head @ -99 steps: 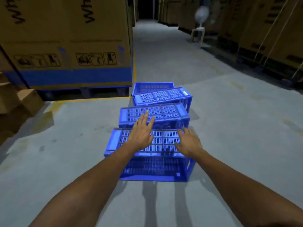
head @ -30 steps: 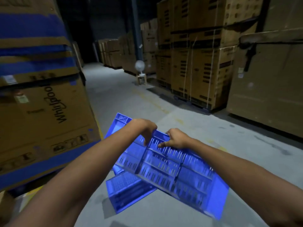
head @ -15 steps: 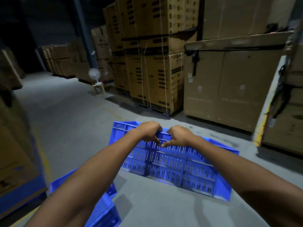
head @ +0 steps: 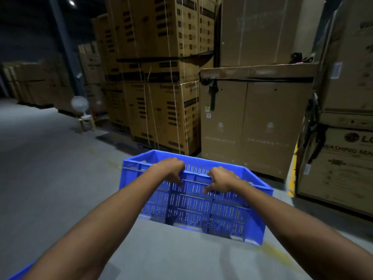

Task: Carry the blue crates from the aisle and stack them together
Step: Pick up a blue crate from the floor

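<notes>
Blue crate carried chest-front above aisle floor. Left hand, right hand: each grip clamped on near rim, side by side, likely balancing load while walking.

Blue slotted crate — held off the floor, tilted, rim up.

Both bare forearms reach forward from the lower corners and converge ahead of the body. The left hand and right hand sit close side by side, knuckles up, fingers curled down over one edge in a closed grip, with both wrists roughly level.
</notes>
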### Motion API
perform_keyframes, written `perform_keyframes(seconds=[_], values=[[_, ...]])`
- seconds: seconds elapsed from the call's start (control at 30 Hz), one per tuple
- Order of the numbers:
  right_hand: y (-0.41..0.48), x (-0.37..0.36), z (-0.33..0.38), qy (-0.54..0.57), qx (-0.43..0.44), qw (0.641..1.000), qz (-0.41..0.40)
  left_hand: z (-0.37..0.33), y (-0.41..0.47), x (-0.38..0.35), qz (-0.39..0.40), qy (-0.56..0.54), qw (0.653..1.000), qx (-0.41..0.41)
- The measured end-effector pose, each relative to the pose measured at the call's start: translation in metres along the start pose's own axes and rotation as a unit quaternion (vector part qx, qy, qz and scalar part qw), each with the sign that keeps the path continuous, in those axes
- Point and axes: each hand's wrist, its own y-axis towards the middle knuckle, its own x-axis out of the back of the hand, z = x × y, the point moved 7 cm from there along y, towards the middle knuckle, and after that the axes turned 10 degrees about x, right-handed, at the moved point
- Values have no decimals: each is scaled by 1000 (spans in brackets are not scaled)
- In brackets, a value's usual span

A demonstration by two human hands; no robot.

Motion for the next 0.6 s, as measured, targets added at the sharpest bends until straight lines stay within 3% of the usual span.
perform_keyframes(seconds=[0.07,0.13,0.4,0.6], values=[[25,11,2,-36,8,999,-9,10,31,-3,79,2,997,7],[53,23,-1,-61,3,998,-12,21,62,-1,100,-4,995,-2],[172,85,-24,-130,-46,989,-44,91,177,52,-63,-74,991,-90],[219,110,-75,-151,-95,981,-77,88,251,84,-159,-61,974,-147]])
